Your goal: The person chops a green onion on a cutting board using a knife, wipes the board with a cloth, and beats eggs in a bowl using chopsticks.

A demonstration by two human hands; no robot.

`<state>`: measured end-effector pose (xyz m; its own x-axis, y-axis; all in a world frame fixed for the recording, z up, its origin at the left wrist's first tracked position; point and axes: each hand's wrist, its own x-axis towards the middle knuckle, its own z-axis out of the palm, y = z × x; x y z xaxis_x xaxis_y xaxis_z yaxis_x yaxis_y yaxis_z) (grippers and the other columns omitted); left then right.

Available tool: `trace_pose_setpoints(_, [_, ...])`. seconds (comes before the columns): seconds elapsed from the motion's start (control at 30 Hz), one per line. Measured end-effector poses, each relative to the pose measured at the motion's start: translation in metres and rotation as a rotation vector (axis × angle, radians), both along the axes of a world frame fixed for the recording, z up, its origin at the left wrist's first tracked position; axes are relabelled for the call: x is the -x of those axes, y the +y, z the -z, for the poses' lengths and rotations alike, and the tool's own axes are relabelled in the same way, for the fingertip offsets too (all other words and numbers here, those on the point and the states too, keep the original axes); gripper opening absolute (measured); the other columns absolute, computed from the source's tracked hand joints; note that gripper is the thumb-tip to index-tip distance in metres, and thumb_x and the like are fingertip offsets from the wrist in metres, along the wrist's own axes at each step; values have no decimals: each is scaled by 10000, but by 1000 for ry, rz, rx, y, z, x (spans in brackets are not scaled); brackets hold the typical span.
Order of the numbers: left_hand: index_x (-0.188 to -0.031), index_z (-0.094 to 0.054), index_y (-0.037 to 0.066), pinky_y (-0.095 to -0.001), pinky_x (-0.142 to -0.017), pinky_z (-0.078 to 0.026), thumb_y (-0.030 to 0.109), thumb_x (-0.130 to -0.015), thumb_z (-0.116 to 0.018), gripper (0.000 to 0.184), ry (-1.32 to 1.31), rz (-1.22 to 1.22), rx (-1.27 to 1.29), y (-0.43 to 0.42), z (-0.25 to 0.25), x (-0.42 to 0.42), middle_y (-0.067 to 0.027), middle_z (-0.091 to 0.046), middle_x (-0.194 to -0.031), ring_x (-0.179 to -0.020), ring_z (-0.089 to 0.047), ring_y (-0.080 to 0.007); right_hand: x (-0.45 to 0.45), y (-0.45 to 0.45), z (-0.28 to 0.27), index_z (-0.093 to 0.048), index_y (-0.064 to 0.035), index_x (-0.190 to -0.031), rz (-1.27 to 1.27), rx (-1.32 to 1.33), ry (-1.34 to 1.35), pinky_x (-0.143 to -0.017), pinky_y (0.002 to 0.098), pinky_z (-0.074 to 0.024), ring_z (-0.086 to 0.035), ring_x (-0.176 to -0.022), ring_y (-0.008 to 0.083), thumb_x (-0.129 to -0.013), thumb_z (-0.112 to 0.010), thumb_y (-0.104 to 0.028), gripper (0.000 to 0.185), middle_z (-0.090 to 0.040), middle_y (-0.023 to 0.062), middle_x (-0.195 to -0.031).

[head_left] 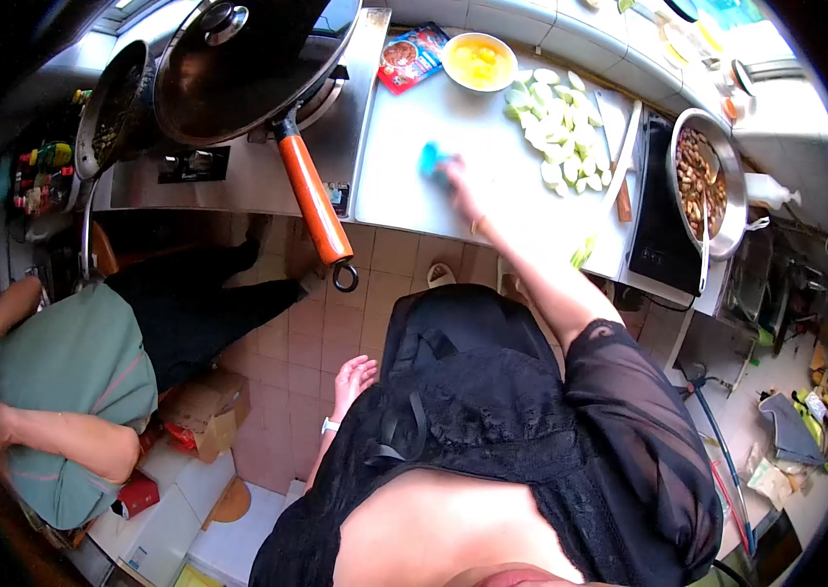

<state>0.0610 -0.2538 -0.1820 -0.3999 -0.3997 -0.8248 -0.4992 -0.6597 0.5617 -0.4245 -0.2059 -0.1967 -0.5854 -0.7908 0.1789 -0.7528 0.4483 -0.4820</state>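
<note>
A: Where was the blue cloth (429, 158)?
B: On the table's (389, 191) left part, gripped by the blurred right hand (455, 174); the left hand (352, 380) hung apart, fingers loosely extended.
A: What hazard existed?
B: A wide sweep far and right could have scattered the slices (553, 153) or tipped the bowl (480, 89).

On the worktop's (396, 191) left half the right hand (455, 179) touches a blurred blue item (429, 158), with a packet (412, 59) at the far left corner, a bowl (479, 88) by the far edge, and cut green pieces (559, 127) toward the right edge.
</note>
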Motion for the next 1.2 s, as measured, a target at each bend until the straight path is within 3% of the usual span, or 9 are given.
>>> trace_pose_setpoints(0.2, [-1278,-505,23,-362,-926,-524,192,-1016,-493,312,62,-22,-26,-9,-7,28,-156,-627,-1201,-1064,-637,-224,-89,56,-41,-666,-151,-971,-733,87,-296,-781,408,-494,-575,-925,286,-703,-678,-151,268,-601,98,-958])
trace_pose_setpoints(0.27, [-1277,-506,25,-353,-919,-527,191,-1015,-495,310,46,-11,-9,-18,-14,39,-151,-632,-1194,-1056,-639,-216,-61,35,-74,-655,-109,-980,-164,-161,-1195,-782,372,-466,-569,-900,239,-786,-635,-236,233,-600,99,-940])
trace_pose_setpoints(0.3, [-1276,-507,26,-344,-912,-530,189,-1014,-497,309,28,-3,6,-21,-20,42,-147,-636,-1188,-1048,-641,-207,-54,22,-52,-637,-73,-981,-56,275,-1299,-797,352,-437,-551,-881,221,-844,-580,-289,262,-593,87,-929])
trace_pose_setpoints(0.37, [-1274,-508,27,-321,-890,-536,182,-1015,-494,302,27,-14,-2,-26,-21,44,-140,-643,-1177,-1033,-644,-193,8,-13,17,-652,-87,-985,-241,502,-535,-861,379,-433,-549,-939,313,-816,-596,-182,202,-578,147,-1068])
trace_pose_setpoints(0.4, [-1275,-507,26,-317,-887,-536,179,-1017,-490,301,44,-22,-15,-25,-17,39,-140,-642,-1176,-1032,-644,-193,40,-19,3,-658,-99,-1004,-152,179,-110,-898,419,-446,-547,-998,374,-785,-609,-105,224,-558,184,-1143])
trace_pose_setpoints(0.47, [-1281,-502,23,-318,-890,-534,180,-1018,-488,307,34,20,-16,-24,-13,37,-142,-640,-1180,-1033,-643,-194,45,-22,10,-649,-117,-1026,-41,162,82,-873,456,-480,-544,-1019,387,-781,-606,-96,250,-569,169,-1124])
trace_pose_setpoints(0.73, [-1296,-484,7,-308,-881,-533,174,-1022,-469,321,38,156,2,-33,-13,53,-146,-630,-1190,-1027,-644,-195,-83,107,-70,-642,-112,-920,-347,91,-377,-845,402,-504,-579,-1006,310,-630,-687,-17,308,-603,92,-1046])
trace_pose_setpoints(0.9, [-1282,-492,11,-303,-864,-540,172,-1016,-483,312,49,152,-30,-48,12,49,-140,-633,-1181,-1003,-649,-192,-20,227,-137,-685,-145,-987,578,150,-32,-838,413,-507,-639,-898,307,-712,-605,-30,309,-667,109,-918])
trace_pose_setpoints(1.2, [-1275,-502,24,-280,-862,-526,191,-1021,-484,304,24,348,17,-45,-10,107,-115,-639,-1178,-982,-642,-159,51,286,-23,-623,-57,-1039,399,-330,344,-816,413,-506,-578,-1002,303,-892,-527,-145,197,-585,122,-1122])
